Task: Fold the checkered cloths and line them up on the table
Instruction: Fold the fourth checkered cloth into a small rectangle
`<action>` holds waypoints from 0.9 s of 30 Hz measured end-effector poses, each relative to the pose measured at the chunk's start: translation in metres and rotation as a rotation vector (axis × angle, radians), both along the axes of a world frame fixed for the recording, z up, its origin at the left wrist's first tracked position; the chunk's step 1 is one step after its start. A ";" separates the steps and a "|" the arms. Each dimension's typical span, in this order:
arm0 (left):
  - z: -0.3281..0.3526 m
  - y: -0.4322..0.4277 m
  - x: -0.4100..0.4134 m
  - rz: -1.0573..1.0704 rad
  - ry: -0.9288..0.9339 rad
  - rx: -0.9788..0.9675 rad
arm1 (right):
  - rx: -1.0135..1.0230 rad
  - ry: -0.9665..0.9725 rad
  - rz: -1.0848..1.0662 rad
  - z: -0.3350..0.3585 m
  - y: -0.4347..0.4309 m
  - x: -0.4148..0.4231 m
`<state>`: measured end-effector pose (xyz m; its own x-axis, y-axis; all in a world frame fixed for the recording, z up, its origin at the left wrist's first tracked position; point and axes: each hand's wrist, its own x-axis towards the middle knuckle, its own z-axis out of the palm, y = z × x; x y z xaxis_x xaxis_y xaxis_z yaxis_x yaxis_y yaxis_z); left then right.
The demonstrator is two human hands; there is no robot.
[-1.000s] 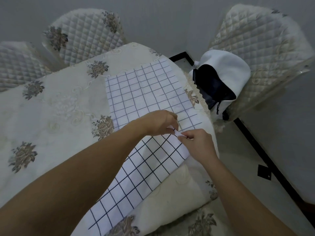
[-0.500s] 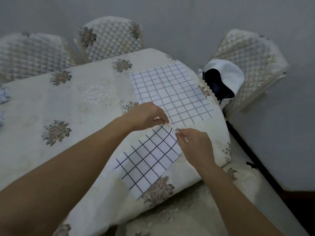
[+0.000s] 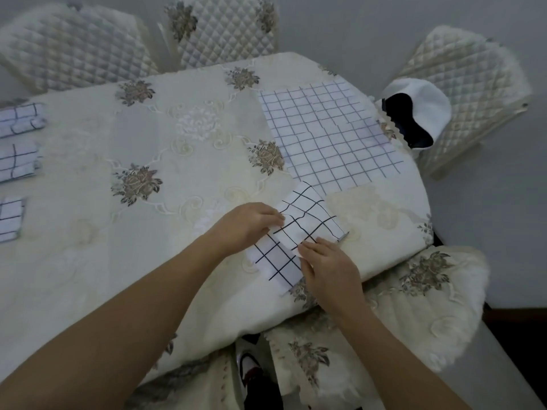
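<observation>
A white cloth with a bold black grid [image 3: 299, 232] lies partly folded near the table's front right edge. My left hand [image 3: 248, 223] pinches its left edge, and my right hand [image 3: 328, 269] pinches its near edge; the upper flap is lifted and bent over the lower layer. Beyond it a larger cloth with a finer grid [image 3: 328, 131] lies spread flat at the far right. Three folded checkered cloths sit in a column at the left edge: one [image 3: 20, 118], a second [image 3: 17, 161] and a third [image 3: 10, 218], each partly cut off.
The table [image 3: 183, 173] wears a cream cloth with embroidered flowers. Quilted chairs [image 3: 222, 28] stand along the far side, one at the right [image 3: 467, 93] bearing a white and dark garment [image 3: 420, 110]. A cushioned chair [image 3: 414, 306] is close below the table's near right edge.
Both hands have drawn the bold-grid cloth's edge over itself, so it looks shorter and doubled. The view has shifted left, and the folded cloths at the left have come into sight.
</observation>
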<state>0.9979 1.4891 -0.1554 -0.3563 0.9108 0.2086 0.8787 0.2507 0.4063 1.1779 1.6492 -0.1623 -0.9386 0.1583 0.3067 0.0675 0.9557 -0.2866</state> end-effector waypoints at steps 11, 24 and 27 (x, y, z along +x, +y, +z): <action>-0.063 -0.033 0.024 -0.009 -0.009 -0.011 | 0.054 -0.242 0.111 -0.033 -0.017 -0.001; -0.066 -0.042 0.029 0.071 -0.028 -0.068 | -0.025 -0.374 0.244 -0.037 -0.017 0.007; -0.069 -0.044 0.032 0.082 -0.030 -0.085 | -0.055 -0.375 0.264 -0.036 -0.016 0.006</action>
<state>1.0295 1.4454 -0.2245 -0.4354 0.8922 0.1197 0.8417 0.3563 0.4058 1.1838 1.6333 -0.1981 -0.9935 -0.0949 -0.0635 -0.0679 0.9380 -0.3399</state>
